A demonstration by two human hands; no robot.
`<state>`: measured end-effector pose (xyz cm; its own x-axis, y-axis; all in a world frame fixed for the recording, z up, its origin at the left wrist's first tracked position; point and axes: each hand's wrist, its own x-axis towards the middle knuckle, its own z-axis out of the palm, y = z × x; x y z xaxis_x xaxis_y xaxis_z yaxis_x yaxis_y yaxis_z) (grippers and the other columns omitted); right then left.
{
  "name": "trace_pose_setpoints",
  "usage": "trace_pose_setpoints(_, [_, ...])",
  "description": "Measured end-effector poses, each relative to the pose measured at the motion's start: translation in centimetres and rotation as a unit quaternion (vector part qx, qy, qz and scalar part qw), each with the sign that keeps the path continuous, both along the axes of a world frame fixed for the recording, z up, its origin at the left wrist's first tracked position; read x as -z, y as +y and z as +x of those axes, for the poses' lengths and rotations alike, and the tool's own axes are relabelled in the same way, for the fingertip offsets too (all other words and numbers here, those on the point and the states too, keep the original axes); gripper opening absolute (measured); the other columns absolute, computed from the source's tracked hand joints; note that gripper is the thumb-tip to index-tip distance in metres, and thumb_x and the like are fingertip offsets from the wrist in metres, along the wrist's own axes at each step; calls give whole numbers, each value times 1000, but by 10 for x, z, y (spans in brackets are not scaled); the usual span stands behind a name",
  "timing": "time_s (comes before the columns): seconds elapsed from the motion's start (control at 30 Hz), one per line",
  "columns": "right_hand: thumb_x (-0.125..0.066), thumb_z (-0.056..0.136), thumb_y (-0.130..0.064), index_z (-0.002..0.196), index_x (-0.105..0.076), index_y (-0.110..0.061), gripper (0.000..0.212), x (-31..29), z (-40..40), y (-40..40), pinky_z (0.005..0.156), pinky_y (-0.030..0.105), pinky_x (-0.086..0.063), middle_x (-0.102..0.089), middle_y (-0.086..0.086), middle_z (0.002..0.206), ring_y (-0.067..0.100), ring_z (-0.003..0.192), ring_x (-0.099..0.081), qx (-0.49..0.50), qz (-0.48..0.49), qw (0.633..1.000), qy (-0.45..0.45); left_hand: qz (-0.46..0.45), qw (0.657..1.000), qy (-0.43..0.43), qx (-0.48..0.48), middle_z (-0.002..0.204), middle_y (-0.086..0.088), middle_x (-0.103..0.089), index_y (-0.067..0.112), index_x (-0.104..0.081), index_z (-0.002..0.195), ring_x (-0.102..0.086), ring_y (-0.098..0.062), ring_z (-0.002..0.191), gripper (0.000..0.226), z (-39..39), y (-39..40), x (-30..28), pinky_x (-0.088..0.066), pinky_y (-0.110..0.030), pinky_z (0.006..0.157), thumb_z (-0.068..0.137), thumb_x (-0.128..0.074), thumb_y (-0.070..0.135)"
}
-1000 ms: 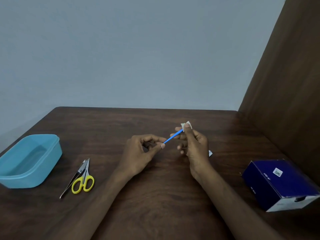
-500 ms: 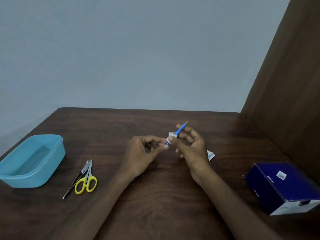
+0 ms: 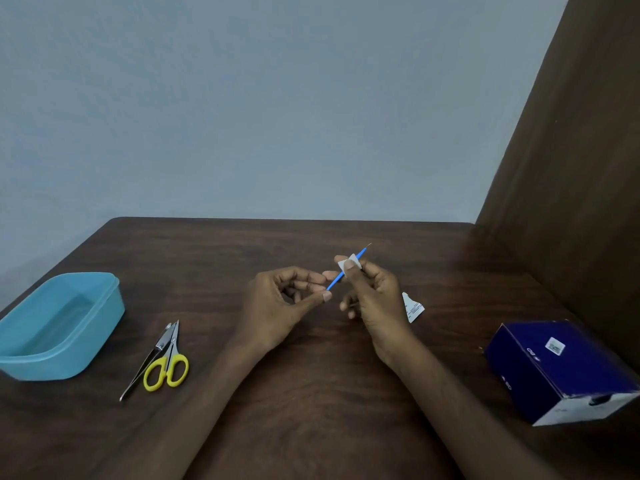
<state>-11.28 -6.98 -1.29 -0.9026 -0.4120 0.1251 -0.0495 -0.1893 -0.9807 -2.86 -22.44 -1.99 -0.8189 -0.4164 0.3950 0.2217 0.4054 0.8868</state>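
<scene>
A thin blue stick (image 3: 335, 281) with a fine metal tip pointing up and to the right is held above the middle of the wooden table (image 3: 311, 393). My left hand (image 3: 277, 306) pinches its lower end between thumb and fingers. My right hand (image 3: 372, 292) pinches a small white pad (image 3: 350, 264) around the stick, roughly at mid-length, with the thumb on top.
A light blue plastic tub (image 3: 59, 323) sits at the left edge. Yellow-handled scissors (image 3: 168, 362) and metal tweezers (image 3: 147, 363) lie beside it. A torn white wrapper (image 3: 412, 307) lies behind my right hand. A dark blue box (image 3: 561, 368) sits at the right, by a brown wall panel (image 3: 571, 185).
My right hand slid the white pad along the stick: from the far tip down toward my left hand, then back up to about mid-length. The left hand stayed put.
</scene>
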Motion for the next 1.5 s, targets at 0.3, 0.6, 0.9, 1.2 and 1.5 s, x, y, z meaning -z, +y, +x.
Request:
trace_pose_setpoints(0.3, [-81, 92, -13, 127, -71, -23, 38, 0, 2, 3, 52, 23, -40, -82, 9, 89, 10, 55, -58, -48, 32, 998, 22, 1, 1000, 8, 7, 86, 10, -83, 28, -84, 99, -73, -41, 79, 26, 4, -1, -1, -59, -48, 68, 78, -96, 18])
trace_pose_setpoints(0.6, [-70, 102, -23, 117, -74, -15, 18, -3, 0, 3, 49, 25, -40, -84, 2, 100, 12, 49, -57, -11, 21, 1000, 20, 18, 1000, -17, 10, 88, 11, -83, 26, -81, 94, -74, -24, 76, 19, 1, -2, 1, -58, -45, 73, 82, -93, 19])
trace_pose_setpoints(0.9, [-76, 98, -27, 107, -82, -13, 17, -6, -11, 13, 47, 21, -37, -84, 2, 100, 8, 50, -49, 74, -28, 997, 1, -63, 997, -40, 18, 82, 18, -75, 41, -84, 104, -61, -5, 69, 22, 0, -4, 5, -51, -27, 70, 96, -79, 21])
trace_pose_setpoints(1.2, [-66, 104, -35, 99, -81, -16, 25, -12, -7, 13, 47, 20, -37, -84, 8, 98, 10, 45, -49, 57, -59, 996, -22, -92, 995, 0, -27, 90, 16, -76, 37, -82, 92, -68, -10, 77, 10, 1, -3, 2, -50, -22, 68, 95, -81, 27])
trace_pose_setpoints(1.5, [-73, 100, -32, 100, -82, -16, 18, -4, -16, 13, 43, 18, -37, -82, -6, 101, 6, 49, -51, 135, -76, 987, -40, -36, 998, 14, -54, 78, 20, -74, 32, -85, 93, -61, -1, 68, 8, -1, -3, 4, -45, -12, 63, 93, -83, 25])
